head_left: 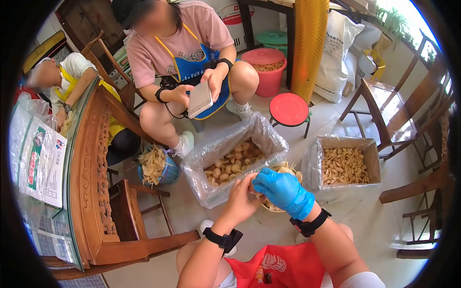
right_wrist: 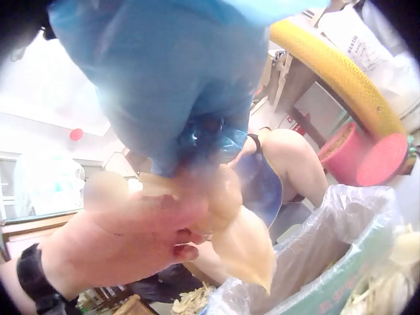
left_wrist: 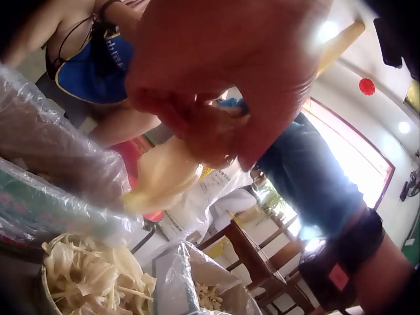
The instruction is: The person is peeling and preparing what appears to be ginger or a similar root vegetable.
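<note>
My bare left hand (head_left: 242, 199) grips a garlic bulb, with its thumb and fingers curled round it. In the left wrist view the bulb (left_wrist: 213, 134) shows between thumb and fingers, and a pale flap of skin (left_wrist: 164, 174) hangs from it. My right hand (head_left: 283, 189), in a blue glove, pinches at the same bulb, its fingertips partly hidden. Seen from the right wrist, the loose skin (right_wrist: 243, 249) points downward. Below both hands stands a basket of papery garlic husks (left_wrist: 98, 282). Just beyond is a plastic-lined box (head_left: 192, 161) holding whole garlic bulbs (head_left: 235, 163).
To the right, a lined box (head_left: 313, 165) holds separated cloves (head_left: 345, 165). A red stool (head_left: 289, 109) stands behind it. Opposite me a seated person (head_left: 187, 62) holds a light-coloured device (head_left: 200, 100). A blue basket (head_left: 168, 173) of husks and a wooden chair (head_left: 127, 211) are at left.
</note>
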`<state>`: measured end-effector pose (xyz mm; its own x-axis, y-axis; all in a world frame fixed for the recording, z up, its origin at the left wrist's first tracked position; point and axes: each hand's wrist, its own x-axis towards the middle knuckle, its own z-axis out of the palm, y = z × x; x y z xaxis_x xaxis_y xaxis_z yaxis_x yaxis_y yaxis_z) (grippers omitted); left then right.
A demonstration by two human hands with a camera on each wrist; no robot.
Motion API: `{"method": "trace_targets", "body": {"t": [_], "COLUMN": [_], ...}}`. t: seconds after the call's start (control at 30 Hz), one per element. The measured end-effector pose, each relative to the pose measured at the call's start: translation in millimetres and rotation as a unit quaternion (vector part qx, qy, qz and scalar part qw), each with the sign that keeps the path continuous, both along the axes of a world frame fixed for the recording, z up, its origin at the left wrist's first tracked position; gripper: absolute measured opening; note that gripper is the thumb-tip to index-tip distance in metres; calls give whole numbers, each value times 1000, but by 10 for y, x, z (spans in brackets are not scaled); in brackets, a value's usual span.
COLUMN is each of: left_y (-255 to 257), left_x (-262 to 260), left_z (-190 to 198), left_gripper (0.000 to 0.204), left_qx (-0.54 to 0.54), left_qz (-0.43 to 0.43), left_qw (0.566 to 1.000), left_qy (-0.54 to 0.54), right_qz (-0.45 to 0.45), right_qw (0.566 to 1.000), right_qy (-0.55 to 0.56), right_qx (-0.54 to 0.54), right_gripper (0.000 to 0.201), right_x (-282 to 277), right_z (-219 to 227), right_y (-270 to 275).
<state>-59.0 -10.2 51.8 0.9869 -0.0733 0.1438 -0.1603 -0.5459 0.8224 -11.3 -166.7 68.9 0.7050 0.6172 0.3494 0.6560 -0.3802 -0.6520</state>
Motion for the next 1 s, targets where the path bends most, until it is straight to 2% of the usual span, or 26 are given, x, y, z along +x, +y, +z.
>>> {"method": "trace_targets", "body": {"t": [0.03,0.07,0.13,0.17,0.23,0.27,0.33,0.47,0.53,0.67,0.73,0.8,0.87,0.93,1.0], "left_y": [-23,-36,-41,-28,5,19,45,93,143,144,157,168,174,176,172], "left_x": [-9,-15,2,10,41,51,76,93,93,112,105,110,120,130,135], "left_z": [6,-21,-62,-57,-12,-12,-14,102,116,115,138,153,135,140,137], "left_gripper": [52,52,54,54,53,53,55,52,55,60,61,62,62,63,62], "left_qx": [42,42,74,75,131,132,112,95,150,109,109,92,80,38,33], "left_qz": [9,11,32,33,13,13,-18,-45,-75,-92,-92,-101,-103,-95,-93], "left_qw": [999,999,997,997,990,989,992,991,983,987,987,991,991,993,994], "left_qy": [-14,-16,-7,-8,-57,-58,-46,-80,-70,-75,-67,9,16,51,40], "right_qz": [-4,-1,-31,-29,-38,-38,-69,-80,-94,-108,-96,-92,-107,-98,-90], "right_qw": [999,999,990,990,945,945,884,865,837,820,781,763,724,729,733], "right_qy": [24,22,116,115,305,304,423,457,510,525,554,574,602,596,590], "right_qx": [25,25,79,80,112,113,186,192,176,199,272,283,318,322,326], "right_gripper": [7,7,7,7,9,9,13,16,16,16,16,16,16,17,19], "right_x": [-5,-11,-9,-10,-12,-17,-35,-44,-36,-28,-34,-31,-26,-7,8], "right_z": [-20,-11,42,74,133,130,113,194,213,156,106,89,117,99,97], "right_y": [15,25,38,37,34,34,31,-14,-28,-47,-68,-96,-99,-128,-136]}}
